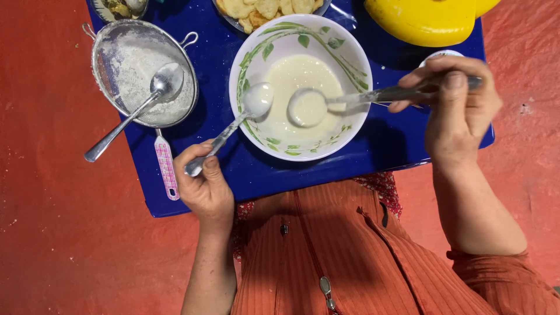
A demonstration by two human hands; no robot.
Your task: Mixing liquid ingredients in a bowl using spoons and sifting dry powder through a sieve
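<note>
Batter, pale and runny, lies in the white bowl with green leaf print at the upper middle of the frame, on the blue bench; I see my left hand at lower left of the bowl, fingers closed around the handle of a metal spoon whose coated bowl rests on the left inner wall of the dish; my right hand at the right of the frame is clamped on the handle of a second spoon, held level over the batter and filled with it; the two hands are well apart, one on each side of the bowl. At upper left sits a mesh sieve dusted with flour, its pink checked handle pointing down the frame, with a third spoon lying in it; a plate of fried pieces touches the top edge; a yellow lid lies at upper right; red floor surrounds the bench.
</note>
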